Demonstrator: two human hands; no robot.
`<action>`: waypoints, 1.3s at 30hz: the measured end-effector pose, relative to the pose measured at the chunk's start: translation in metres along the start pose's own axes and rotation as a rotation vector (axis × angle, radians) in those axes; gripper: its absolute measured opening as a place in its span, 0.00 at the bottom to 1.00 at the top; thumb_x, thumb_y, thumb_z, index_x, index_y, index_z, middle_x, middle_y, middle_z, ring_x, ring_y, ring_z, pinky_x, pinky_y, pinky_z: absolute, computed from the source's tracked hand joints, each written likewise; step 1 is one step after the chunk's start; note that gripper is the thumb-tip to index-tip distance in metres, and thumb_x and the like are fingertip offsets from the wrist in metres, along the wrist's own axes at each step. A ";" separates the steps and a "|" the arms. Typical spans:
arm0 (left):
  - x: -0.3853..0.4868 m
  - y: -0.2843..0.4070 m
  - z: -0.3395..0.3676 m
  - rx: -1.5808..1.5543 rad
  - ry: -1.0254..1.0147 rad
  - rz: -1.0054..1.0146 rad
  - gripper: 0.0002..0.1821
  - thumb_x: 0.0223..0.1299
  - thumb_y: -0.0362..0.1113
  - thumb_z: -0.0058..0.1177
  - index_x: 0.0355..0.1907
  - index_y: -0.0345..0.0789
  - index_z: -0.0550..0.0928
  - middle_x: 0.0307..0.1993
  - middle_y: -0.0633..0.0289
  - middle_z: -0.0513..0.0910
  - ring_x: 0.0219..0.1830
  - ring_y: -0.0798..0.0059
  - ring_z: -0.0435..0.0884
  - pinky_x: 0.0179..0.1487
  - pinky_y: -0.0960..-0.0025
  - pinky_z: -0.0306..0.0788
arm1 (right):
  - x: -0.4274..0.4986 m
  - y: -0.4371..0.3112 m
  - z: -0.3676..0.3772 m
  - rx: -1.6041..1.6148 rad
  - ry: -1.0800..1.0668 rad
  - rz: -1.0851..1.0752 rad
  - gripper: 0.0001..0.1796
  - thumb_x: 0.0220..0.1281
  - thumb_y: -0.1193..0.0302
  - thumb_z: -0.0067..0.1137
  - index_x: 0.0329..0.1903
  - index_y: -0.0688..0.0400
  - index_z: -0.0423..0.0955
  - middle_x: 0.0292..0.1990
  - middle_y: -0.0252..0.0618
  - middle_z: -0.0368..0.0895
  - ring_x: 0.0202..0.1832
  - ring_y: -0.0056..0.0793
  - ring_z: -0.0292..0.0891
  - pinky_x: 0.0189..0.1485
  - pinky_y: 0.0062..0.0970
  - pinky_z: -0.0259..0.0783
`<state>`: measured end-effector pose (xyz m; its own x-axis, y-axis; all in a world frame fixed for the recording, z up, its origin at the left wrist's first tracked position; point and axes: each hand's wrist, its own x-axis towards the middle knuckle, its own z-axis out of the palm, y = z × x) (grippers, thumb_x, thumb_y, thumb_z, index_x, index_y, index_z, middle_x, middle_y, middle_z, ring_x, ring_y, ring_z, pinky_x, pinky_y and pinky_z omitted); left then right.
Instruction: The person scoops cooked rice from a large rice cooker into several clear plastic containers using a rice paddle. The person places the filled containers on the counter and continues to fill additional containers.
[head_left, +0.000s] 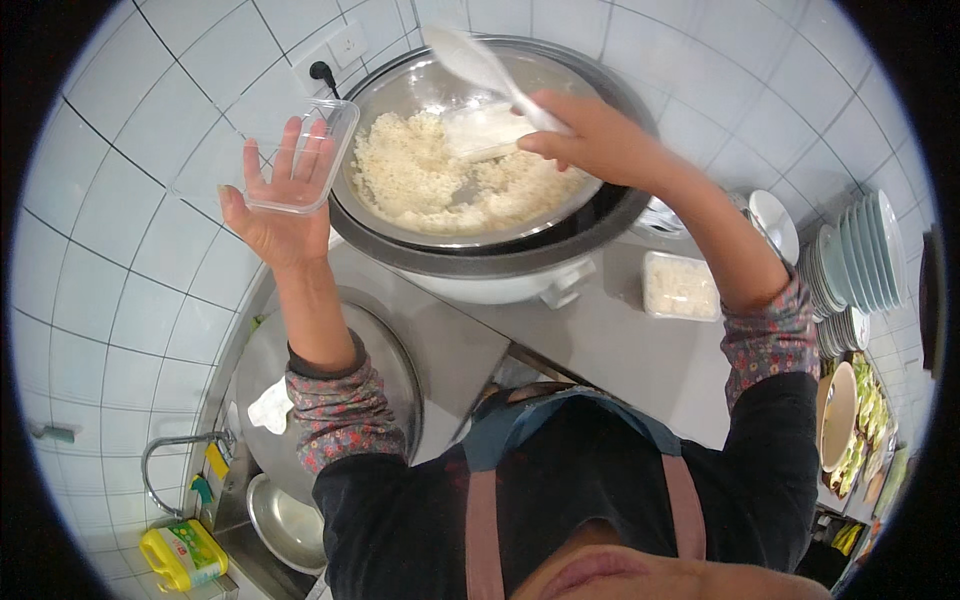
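My left hand (289, 195) is raised at the left of the cooker, palm up, with a clear plastic container lid or tray (341, 150) resting against its spread fingers. My right hand (577, 139) grips the handle of a white plastic rice paddle (469, 64) above the large metal bowl. Cooked rice (409, 169) lies in the metal bowl (480, 238), which sits in a large electric cooker (495, 289). A clear plastic container (487, 133) is over the rice, below the paddle, partly covered by my right hand. On the counter to the right is a filled clear container (681, 286).
Stacked plates (862, 255) stand at the right, near a beige bowl (836, 416) and leafy vegetables. At the left are a large round metal lid (330, 390) with a white cloth (271, 407), a faucet (154, 476), a metal basin (289, 525) and a yellow jug (184, 555).
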<state>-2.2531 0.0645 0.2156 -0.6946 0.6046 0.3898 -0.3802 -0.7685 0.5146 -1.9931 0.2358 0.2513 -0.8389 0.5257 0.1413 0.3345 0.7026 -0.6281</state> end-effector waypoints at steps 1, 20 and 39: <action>0.009 -0.001 -0.013 0.031 0.011 -0.002 0.52 0.51 0.62 0.57 0.71 0.43 0.47 0.67 0.34 0.55 0.65 0.29 0.60 0.67 0.37 0.57 | 0.025 0.005 0.013 -0.111 -0.025 0.040 0.25 0.67 0.58 0.50 0.62 0.56 0.67 0.33 0.43 0.78 0.32 0.30 0.77 0.41 0.30 0.70; 0.066 -0.036 -0.076 0.300 0.013 -0.113 0.58 0.55 0.56 0.58 0.72 0.33 0.34 0.62 0.28 0.57 0.62 0.31 0.65 0.65 0.43 0.64 | 0.128 0.031 0.118 0.351 -0.560 0.434 0.18 0.64 0.65 0.49 0.36 0.72 0.73 0.26 0.49 0.79 0.21 0.32 0.79 0.23 0.31 0.74; 0.065 -0.046 -0.055 0.638 0.141 -0.130 0.52 0.51 0.47 0.62 0.69 0.23 0.49 0.47 0.50 0.76 0.49 0.65 0.76 0.58 0.68 0.66 | 0.131 0.030 0.064 -0.088 -0.955 0.373 0.17 0.67 0.60 0.50 0.45 0.62 0.75 0.24 0.38 0.75 0.18 0.22 0.70 0.19 0.24 0.66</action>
<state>-2.3142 0.1274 0.1748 -0.7571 0.6176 0.2127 -0.0603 -0.3902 0.9187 -2.1203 0.2952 0.2017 -0.6536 0.1445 -0.7429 0.6420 0.6257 -0.4431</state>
